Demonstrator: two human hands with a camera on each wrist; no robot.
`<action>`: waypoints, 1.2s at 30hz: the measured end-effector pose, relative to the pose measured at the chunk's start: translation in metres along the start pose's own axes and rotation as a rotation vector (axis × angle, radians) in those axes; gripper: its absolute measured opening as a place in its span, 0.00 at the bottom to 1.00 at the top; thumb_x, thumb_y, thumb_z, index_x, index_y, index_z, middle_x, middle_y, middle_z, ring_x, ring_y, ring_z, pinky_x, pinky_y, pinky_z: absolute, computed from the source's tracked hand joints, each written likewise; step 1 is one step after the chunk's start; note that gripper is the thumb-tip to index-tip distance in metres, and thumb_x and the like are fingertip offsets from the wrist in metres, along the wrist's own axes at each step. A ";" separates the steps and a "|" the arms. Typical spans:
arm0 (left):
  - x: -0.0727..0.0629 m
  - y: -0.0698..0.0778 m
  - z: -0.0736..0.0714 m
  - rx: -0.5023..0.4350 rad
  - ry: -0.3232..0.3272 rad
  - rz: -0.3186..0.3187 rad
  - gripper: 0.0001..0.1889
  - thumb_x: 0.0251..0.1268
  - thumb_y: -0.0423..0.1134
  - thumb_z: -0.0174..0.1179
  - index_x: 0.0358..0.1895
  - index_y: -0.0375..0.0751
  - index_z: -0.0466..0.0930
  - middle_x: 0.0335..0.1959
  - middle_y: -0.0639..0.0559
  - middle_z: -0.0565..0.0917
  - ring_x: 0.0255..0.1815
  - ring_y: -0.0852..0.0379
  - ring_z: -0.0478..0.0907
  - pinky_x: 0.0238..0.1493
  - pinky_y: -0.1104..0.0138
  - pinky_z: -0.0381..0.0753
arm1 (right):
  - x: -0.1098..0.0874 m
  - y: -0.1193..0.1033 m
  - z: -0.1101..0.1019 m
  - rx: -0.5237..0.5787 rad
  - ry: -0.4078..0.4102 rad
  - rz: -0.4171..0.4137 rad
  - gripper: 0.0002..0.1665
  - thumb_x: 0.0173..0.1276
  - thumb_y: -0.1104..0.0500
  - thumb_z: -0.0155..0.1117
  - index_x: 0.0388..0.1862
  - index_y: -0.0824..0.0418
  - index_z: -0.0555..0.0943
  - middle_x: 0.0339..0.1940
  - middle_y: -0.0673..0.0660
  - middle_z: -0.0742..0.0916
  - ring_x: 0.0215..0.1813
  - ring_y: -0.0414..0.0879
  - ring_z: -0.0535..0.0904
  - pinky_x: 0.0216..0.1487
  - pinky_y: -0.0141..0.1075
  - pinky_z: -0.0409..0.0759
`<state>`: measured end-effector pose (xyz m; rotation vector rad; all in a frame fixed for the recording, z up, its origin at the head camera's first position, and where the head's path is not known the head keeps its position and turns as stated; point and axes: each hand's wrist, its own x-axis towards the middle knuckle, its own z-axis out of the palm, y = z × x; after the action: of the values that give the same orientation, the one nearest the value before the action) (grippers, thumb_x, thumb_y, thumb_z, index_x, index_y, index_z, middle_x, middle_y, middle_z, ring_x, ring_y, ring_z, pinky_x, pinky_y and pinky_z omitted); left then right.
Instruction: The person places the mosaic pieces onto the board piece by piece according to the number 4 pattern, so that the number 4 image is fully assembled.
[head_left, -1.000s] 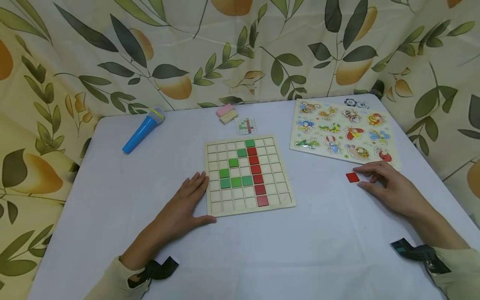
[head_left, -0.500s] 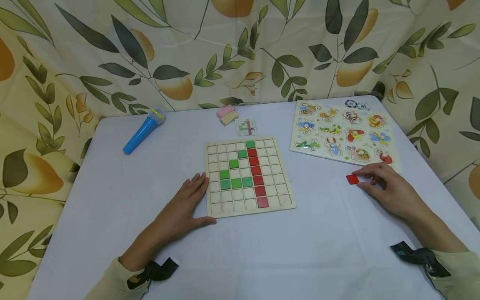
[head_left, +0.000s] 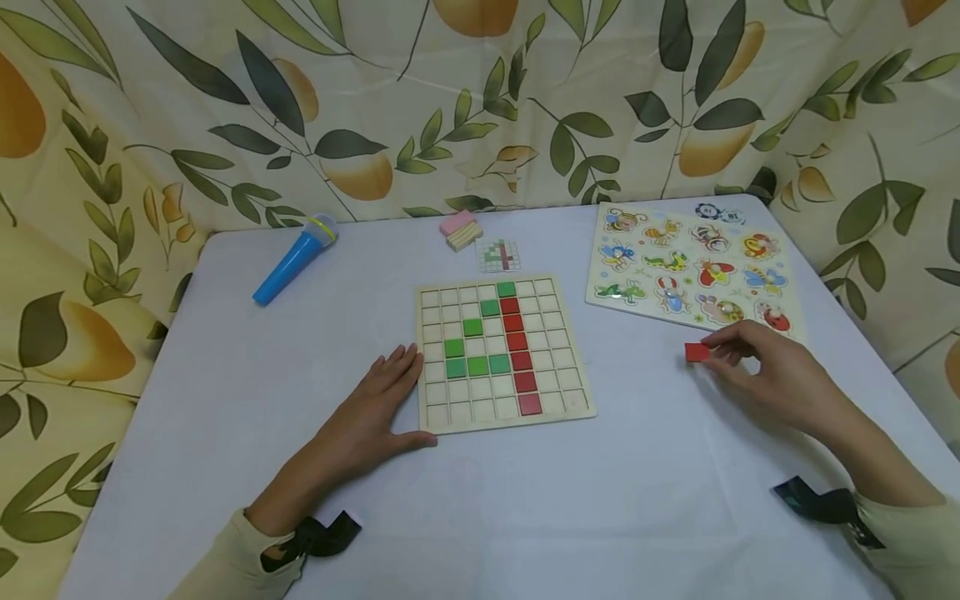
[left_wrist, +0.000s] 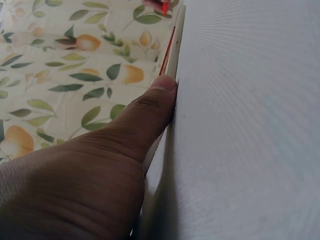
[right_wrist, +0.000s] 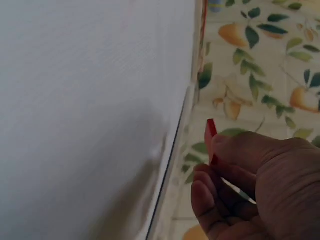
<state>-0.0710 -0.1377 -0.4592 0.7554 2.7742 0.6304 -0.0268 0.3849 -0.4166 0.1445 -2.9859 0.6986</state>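
Note:
A square wooden grid board [head_left: 472, 408] lies mid-table, with green tiles [head_left: 477, 366] forming a slanted shape and red tiles [head_left: 517, 341] in one column. My left hand [head_left: 367, 412] rests along the board's left side, fingers straight, its thumb [left_wrist: 150, 102] at the near left corner. Between thumb and fingers my right hand [head_left: 780, 371] pinches a red square tile [head_left: 696, 352], right of the board. In the right wrist view the tile [right_wrist: 210, 137] is held up on edge, partly covered by the thumb.
A small pattern card [head_left: 498, 256] lies behind the board, beside pink and pale wooden pieces [head_left: 461, 229]. At the back left is a blue toy microphone [head_left: 296, 260]. An insect puzzle board [head_left: 686, 267] lies just beyond my right hand. Patterned cloth [head_left: 480, 108] hangs behind the table.
The red tile, flat at my right fingertips before, is now lifted and tilted in their pinch, slightly to the left. My left hand stays against the board.

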 end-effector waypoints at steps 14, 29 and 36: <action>-0.001 -0.003 0.000 -0.007 -0.007 0.001 0.63 0.55 0.62 0.80 0.87 0.43 0.50 0.90 0.47 0.51 0.93 0.47 0.44 0.92 0.49 0.50 | 0.056 -0.121 0.019 -0.007 -0.293 -0.219 0.11 0.69 0.64 0.73 0.47 0.55 0.82 0.41 0.47 0.88 0.43 0.41 0.80 0.42 0.34 0.85; 0.000 -0.002 -0.004 -0.013 -0.010 0.016 0.62 0.56 0.62 0.79 0.87 0.41 0.51 0.90 0.45 0.51 0.92 0.46 0.45 0.92 0.49 0.49 | 0.093 -0.155 0.059 0.076 -0.461 -0.170 0.08 0.71 0.65 0.72 0.45 0.61 0.81 0.31 0.52 0.83 0.35 0.44 0.76 0.34 0.32 0.76; 0.000 -0.004 -0.003 -0.010 -0.008 0.020 0.63 0.55 0.63 0.79 0.87 0.41 0.51 0.90 0.45 0.51 0.92 0.45 0.46 0.92 0.49 0.50 | 0.099 -0.160 0.069 0.067 -0.502 -0.172 0.07 0.71 0.65 0.69 0.44 0.60 0.80 0.31 0.52 0.82 0.34 0.43 0.76 0.33 0.33 0.76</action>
<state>-0.0735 -0.1418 -0.4579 0.7826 2.7574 0.6434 -0.1116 0.2040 -0.3986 0.6660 -3.3524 0.8484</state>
